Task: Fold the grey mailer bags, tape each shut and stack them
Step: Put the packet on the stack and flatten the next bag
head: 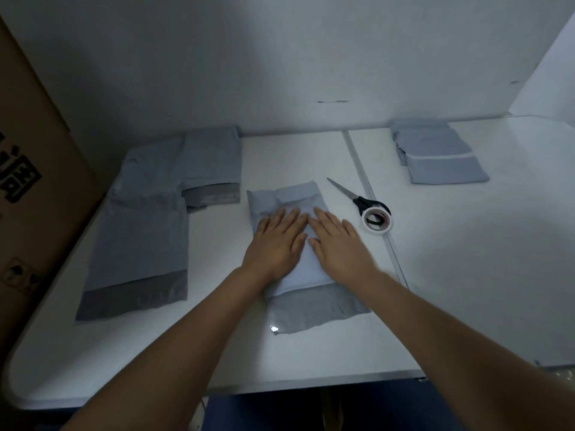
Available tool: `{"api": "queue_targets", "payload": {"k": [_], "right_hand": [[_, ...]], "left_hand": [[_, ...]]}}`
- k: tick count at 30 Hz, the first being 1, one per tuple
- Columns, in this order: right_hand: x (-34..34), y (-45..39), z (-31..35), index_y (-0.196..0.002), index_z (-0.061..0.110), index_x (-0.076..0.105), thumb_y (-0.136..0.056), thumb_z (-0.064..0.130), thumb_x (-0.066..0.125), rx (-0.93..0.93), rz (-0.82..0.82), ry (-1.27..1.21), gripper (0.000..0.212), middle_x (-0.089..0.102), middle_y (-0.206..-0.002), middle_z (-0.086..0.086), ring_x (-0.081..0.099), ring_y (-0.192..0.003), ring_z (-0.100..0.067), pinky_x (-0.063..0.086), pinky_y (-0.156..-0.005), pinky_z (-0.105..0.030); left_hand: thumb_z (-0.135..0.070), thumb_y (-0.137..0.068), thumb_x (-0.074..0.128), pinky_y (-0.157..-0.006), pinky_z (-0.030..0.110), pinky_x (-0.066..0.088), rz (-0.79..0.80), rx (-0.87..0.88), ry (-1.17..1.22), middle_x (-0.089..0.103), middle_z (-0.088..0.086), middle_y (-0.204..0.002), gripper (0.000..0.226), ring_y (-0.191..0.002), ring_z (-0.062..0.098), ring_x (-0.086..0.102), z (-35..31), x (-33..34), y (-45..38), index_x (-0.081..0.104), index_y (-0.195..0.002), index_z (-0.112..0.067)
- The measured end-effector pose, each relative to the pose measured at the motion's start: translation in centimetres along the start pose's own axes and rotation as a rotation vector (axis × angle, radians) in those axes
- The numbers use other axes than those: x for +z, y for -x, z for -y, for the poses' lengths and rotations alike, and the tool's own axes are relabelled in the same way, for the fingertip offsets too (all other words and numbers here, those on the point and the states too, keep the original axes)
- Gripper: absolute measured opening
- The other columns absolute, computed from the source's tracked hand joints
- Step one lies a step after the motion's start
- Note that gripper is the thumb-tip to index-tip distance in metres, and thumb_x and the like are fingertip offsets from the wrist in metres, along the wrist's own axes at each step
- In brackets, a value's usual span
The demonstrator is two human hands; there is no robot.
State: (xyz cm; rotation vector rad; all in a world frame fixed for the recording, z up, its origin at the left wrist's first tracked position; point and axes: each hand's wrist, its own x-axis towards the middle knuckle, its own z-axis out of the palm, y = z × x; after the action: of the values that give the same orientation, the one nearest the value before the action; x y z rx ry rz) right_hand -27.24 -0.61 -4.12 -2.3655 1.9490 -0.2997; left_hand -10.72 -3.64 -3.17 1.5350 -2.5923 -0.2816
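While my left hand (pixel 275 242) and right hand (pixel 337 244) lie spread flat, palms down on the half-folded mailer bag (pixel 292 241) at the table's (pixel 466 259) centre, I should press outward evenly, keeping the crease square before reaching for the tape roll (pixel 377 220).
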Motion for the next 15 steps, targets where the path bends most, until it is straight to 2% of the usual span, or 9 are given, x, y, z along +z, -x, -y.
{"api": "queue_targets", "payload": {"k": [3, 6, 7, 9, 10, 12, 13, 15], "right_hand": [[0.2, 0.9, -0.3, -0.153, 0.023, 0.023, -0.088, 0.053, -0.005, 0.033, 0.020, -0.016, 0.077, 0.016, -0.161, 0.006, 0.013, -0.148, -0.014, 0.006, -0.119, -0.039], [0.2, 1.2, -0.3, -0.153, 0.024, 0.023, -0.089, 0.053, -0.003, 0.057, 0.004, -0.009, 0.075, 0.016, -0.161, 0.007, 0.012, -0.148, -0.015, 0.005, -0.119, -0.040], [0.3, 1.3, -0.3, -0.152, 0.023, 0.026, -0.092, 0.052, 0.001, 0.062, -0.025, -0.014, 0.071, 0.019, -0.160, 0.005, 0.015, -0.148, -0.017, 0.007, -0.119, -0.041], [0.5, 1.5, -0.5, -0.148, 0.019, 0.035, -0.100, 0.043, 0.022, 0.054, -0.103, -0.082, 0.056, 0.026, -0.158, 0.000, 0.022, -0.145, -0.021, 0.014, -0.118, -0.041], [0.3, 1.6, -0.7, -0.144, 0.016, 0.041, -0.100, 0.033, 0.035, 0.037, -0.149, -0.158, 0.048, 0.032, -0.155, -0.003, 0.027, -0.143, -0.023, 0.020, -0.117, -0.041], [0.2, 2.0, -1.2, -0.129, 0.012, 0.055, -0.093, 0.010, 0.051, 0.001, -0.246, -0.347, 0.037, 0.051, -0.139, -0.007, 0.043, -0.129, -0.027, 0.033, -0.110, -0.038], [0.0, 2.3, -1.5, -0.120, 0.013, 0.061, -0.088, 0.002, 0.054, 0.011, -0.274, -0.447, 0.035, 0.058, -0.127, -0.005, 0.050, -0.120, -0.026, 0.038, -0.104, -0.035], [-0.9, 3.1, -1.8, -0.103, 0.016, 0.068, -0.084, -0.007, 0.054, 0.076, -0.243, -0.628, 0.033, 0.064, -0.109, -0.001, 0.055, -0.105, -0.020, 0.043, -0.094, -0.026]], "left_hand": [[-0.051, -0.102, 0.012, -0.119, 0.036, 0.001, 0.030, 0.107, -0.051, 0.005, -0.010, -0.163, 0.054, -0.149, 0.014, 0.003, 1.1, -0.3, 2.1, 0.010, -0.154, -0.036], [-0.055, -0.099, 0.009, -0.119, 0.033, -0.001, 0.046, 0.076, -0.088, -0.002, -0.015, -0.162, 0.055, -0.149, 0.010, -0.003, 2.5, -0.3, 4.6, 0.006, -0.153, -0.043], [-0.056, -0.098, 0.008, -0.119, 0.033, -0.002, 0.052, 0.051, -0.083, -0.004, -0.016, -0.161, 0.055, -0.149, 0.009, -0.006, 3.0, -0.4, 5.2, 0.005, -0.153, -0.044], [-0.056, -0.098, 0.009, -0.121, 0.035, 0.000, 0.062, 0.042, -0.049, -0.005, -0.016, -0.161, 0.056, -0.148, 0.007, -0.007, 3.7, -0.7, 6.0, 0.006, -0.153, -0.043], [-0.055, -0.099, 0.012, -0.121, 0.038, 0.007, 0.031, 0.074, -0.014, 0.002, -0.014, -0.162, 0.056, -0.149, 0.009, 0.000, 3.9, -0.9, 6.5, 0.012, -0.153, -0.041], [-0.053, -0.100, 0.030, -0.115, 0.041, 0.029, -0.070, 0.185, 0.145, 0.029, -0.007, -0.157, 0.052, -0.144, 0.015, 0.028, 3.7, -1.4, 7.6, 0.037, -0.148, -0.033], [-0.053, -0.097, 0.042, -0.110, 0.038, 0.036, -0.088, 0.228, 0.256, 0.042, -0.007, -0.149, 0.050, -0.137, 0.014, 0.040, 3.5, -1.7, 8.3, 0.049, -0.141, -0.031], [-0.056, -0.088, 0.059, -0.106, 0.030, 0.038, -0.020, 0.266, 0.442, 0.051, -0.015, -0.135, 0.045, -0.127, 0.009, 0.047, 3.3, -2.3, 9.7, 0.061, -0.127, -0.034]]}}
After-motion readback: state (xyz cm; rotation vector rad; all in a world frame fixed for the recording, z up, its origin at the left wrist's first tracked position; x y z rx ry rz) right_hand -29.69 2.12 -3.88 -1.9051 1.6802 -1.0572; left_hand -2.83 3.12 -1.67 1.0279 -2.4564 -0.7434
